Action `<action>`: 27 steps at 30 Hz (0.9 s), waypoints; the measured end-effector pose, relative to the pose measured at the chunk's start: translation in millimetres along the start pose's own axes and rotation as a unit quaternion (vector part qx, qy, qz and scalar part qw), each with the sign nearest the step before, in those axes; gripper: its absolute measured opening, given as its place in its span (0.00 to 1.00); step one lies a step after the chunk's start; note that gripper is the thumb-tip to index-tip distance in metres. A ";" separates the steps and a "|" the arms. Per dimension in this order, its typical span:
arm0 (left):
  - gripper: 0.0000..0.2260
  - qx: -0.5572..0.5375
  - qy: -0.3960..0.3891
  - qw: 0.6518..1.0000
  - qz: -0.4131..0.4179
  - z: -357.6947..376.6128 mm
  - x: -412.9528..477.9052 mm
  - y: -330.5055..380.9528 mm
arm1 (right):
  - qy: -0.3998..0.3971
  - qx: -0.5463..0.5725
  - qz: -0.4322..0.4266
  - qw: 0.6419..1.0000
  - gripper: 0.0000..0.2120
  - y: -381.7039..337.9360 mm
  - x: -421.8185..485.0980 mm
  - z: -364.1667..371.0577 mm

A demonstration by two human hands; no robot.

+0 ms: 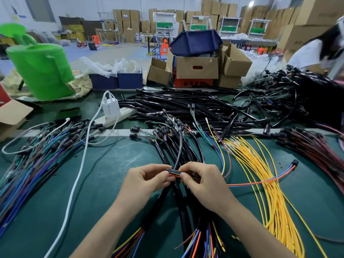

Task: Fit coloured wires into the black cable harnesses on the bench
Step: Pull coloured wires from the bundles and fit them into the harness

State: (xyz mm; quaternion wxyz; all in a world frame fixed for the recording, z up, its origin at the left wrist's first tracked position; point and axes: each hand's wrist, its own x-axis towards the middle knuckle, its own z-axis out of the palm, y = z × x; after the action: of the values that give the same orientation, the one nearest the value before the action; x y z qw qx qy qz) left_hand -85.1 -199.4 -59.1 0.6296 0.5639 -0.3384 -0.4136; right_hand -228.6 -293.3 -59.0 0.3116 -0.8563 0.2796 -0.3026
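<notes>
Over green mat (pixel 111 164) (black harnesses (pixel 186 101) heaped), left hand (pixel 147 176), right hand (pixel 200 180) pinch coloured wires (pixel 174 173); cartons (pixel 130 19) stacked behind.

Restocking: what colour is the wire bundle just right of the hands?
Yellow wire bundle; shows best in head view.

The left hand (pixel 147 178) and right hand (pixel 201 180) are bare, as are both forearms.
</notes>
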 end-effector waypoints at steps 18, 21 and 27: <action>0.09 0.128 0.027 0.991 0.006 -6.2 -2.3 1.3 | -0.043 0.037 -0.106 0.993 0.04 -1.0 2.7 0.8; 0.09 0.201 0.004 0.980 -0.009 -4.1 -1.1 13.9 | -0.029 0.045 -0.091 0.994 0.03 3.9 4.2 -0.6; 0.13 0.507 0.005 0.848 0.156 64.3 85.8 89.3 | -0.018 0.000 -0.051 0.999 0.04 11.3 4.7 2.5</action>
State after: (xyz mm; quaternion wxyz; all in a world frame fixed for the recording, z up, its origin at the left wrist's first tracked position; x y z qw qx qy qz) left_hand -93.2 -302.6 34.5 0.3137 0.7466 -0.5814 -0.0785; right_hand -227.0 -302.9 -66.9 0.3011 -0.8745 0.2300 -0.3029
